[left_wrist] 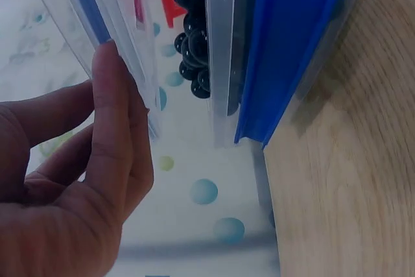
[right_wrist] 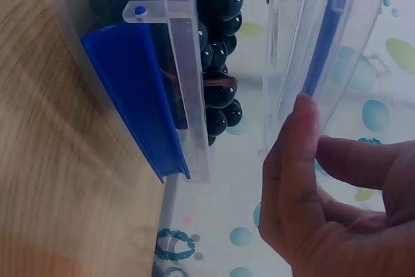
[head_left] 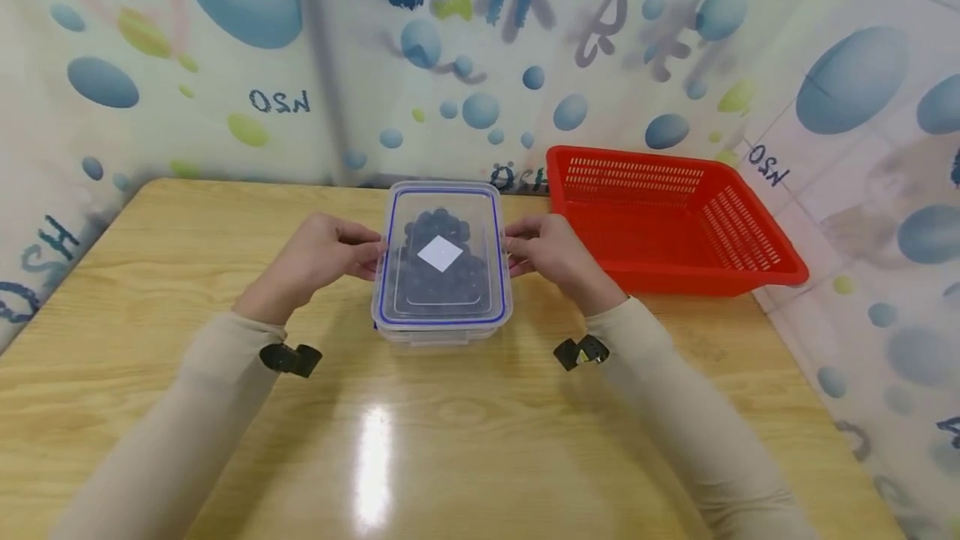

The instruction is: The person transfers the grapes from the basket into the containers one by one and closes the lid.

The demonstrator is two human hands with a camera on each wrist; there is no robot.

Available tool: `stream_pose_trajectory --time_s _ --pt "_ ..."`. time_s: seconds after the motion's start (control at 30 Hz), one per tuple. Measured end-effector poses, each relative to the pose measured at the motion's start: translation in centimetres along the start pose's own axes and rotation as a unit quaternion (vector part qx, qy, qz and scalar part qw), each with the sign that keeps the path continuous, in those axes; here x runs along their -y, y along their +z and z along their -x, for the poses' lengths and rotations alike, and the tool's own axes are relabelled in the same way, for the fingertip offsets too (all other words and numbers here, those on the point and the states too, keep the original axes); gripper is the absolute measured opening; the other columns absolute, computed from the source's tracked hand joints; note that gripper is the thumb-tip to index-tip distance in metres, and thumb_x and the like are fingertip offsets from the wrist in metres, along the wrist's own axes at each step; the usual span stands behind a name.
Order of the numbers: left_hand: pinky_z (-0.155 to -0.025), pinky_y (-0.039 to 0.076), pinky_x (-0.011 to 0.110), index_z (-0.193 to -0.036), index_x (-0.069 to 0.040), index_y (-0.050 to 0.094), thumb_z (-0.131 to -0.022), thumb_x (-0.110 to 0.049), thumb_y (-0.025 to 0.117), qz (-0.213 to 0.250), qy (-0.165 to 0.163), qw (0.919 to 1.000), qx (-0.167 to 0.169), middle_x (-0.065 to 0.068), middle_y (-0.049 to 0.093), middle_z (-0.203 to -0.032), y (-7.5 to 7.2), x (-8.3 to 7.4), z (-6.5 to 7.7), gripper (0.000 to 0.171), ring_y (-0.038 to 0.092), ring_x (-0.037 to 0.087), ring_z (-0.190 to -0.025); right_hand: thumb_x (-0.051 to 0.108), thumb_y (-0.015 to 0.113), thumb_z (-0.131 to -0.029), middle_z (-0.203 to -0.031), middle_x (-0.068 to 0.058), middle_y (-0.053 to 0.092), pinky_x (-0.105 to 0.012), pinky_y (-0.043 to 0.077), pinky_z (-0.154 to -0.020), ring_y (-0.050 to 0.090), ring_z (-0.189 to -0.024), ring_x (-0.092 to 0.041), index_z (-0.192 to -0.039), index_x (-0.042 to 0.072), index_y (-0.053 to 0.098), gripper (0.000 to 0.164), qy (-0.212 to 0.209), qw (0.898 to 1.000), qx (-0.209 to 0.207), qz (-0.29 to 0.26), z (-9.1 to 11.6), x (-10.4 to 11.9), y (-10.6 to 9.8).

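A clear plastic lid (head_left: 483, 211) with a blue seal and a white diamond label (head_left: 440, 254) is held level above a clear food container (left_wrist: 222, 63). My left hand (head_left: 318, 261) pinches the lid's left edge between thumb and fingers. On the opposite edge my right hand (head_left: 555, 257) pinches it the same way. Dark, glossy grapes (right_wrist: 220, 50) heap above the container's rim, and a gap separates them from the lid in both wrist views. The container stands on the table, its blue side latches (left_wrist: 282, 63) hanging down.
A red plastic basket (head_left: 675, 277) with slotted walls stands at the back right, beside my right hand. Behind the wooden table (head_left: 465, 448) hangs a patterned curtain (head_left: 315, 140). Black straps (head_left: 291, 359) are on both wrists.
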State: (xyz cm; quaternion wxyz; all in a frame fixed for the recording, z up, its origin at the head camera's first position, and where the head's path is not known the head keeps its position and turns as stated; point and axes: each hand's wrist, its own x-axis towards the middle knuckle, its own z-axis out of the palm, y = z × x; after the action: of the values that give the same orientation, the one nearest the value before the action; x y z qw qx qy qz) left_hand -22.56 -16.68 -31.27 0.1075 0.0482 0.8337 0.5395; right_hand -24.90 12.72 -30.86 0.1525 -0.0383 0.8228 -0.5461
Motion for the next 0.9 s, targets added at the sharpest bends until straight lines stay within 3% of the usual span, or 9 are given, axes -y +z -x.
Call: stream_pose_trajectory --time_s 0.2,0.7,0.8,0.9 --pt "-0.076 0.059 0.039 -0.119 0.015 0.062 -0.098 -0.008 0.062 0.014 0.000 0.9999 0.007 0.022 0.070 -0.099 -0.8 0.9 0.1 0.032 0.071 0.023 -0.076 0.008 0.058 -0.099 -0.107 -0.018 0.063 -0.033 0.060 -0.074 0.063 -0.085 -0.028 -0.119 -0.005 0.062 0.024 -0.009 1.000 0.012 -0.009 -0.6 -0.3 1.0" --pt "-0.077 0.059 0.038 -0.118 0.012 0.064 -0.096 -0.010 0.065 0.017 -0.010 0.9996 0.018 0.021 0.069 -0.102 -1.0 0.6 0.0 0.031 0.070 0.024 -0.081 0.009 0.059 -0.099 -0.107 -0.017 0.064 -0.035 0.059 -0.076 0.064 -0.087 -0.029 -0.118 -0.002 0.062 0.022 0.006 1.000 0.013 0.009 -0.6 -0.2 0.6" --pt "-0.076 0.059 0.035 -0.120 0.011 0.063 -0.096 -0.013 0.067 0.018 -0.008 0.9996 0.018 0.019 0.070 -0.102 -1.2 0.0 0.2 0.034 0.071 0.023 -0.080 0.009 0.060 -0.099 -0.105 -0.016 0.065 -0.033 0.060 -0.074 0.064 -0.084 -0.029 -0.117 -0.003 0.064 0.022 -0.008 1.000 -0.003 0.007 -0.5 0.0 0.4" --pt "-0.075 0.059 0.035 -0.119 0.010 0.061 -0.095 -0.015 0.068 0.029 0.010 0.9995 0.006 0.018 0.070 -0.101 -1.4 -1.1 0.4 0.035 0.071 0.023 -0.080 0.009 0.062 -0.098 -0.103 -0.015 0.067 -0.033 0.060 -0.073 0.065 -0.081 -0.028 -0.117 -0.002 0.067 0.023 -0.052 0.998 -0.038 -0.010 0.1 0.6 -0.1"
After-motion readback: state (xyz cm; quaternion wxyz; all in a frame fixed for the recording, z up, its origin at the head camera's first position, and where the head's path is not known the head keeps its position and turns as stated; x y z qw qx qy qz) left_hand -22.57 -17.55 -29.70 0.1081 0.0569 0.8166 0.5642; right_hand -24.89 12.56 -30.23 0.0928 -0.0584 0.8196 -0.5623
